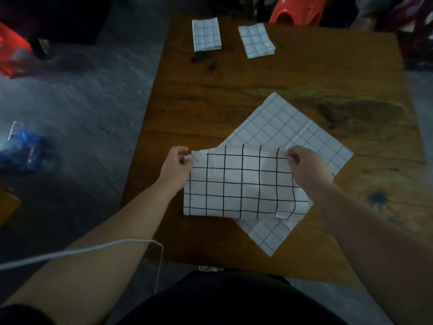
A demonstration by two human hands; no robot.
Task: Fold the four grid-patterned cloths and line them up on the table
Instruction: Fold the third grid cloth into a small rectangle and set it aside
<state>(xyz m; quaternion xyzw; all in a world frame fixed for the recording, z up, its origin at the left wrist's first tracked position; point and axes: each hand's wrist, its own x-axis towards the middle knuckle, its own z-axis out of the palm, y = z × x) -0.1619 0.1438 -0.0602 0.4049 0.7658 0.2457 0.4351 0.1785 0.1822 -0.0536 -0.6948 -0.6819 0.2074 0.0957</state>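
A white cloth with a bold black grid (241, 184) lies folded in half near the front of the wooden table (234, 95). My left hand (179, 165) pinches its far left corner and my right hand (307, 167) pinches its far right corner. Beneath it a larger cloth with a thin grey grid (293, 130) lies spread flat, turned diagonally. Two small folded grid cloths sit side by side at the table's far edge, one on the left (206, 34) and one on the right (256, 40).
A red plastic stool (297, 10) stands beyond the table's far edge. On the grey floor to the left are a blue plastic bag (23, 148) and a red bag (11, 52). A white cord (93, 249) hangs across my left forearm.
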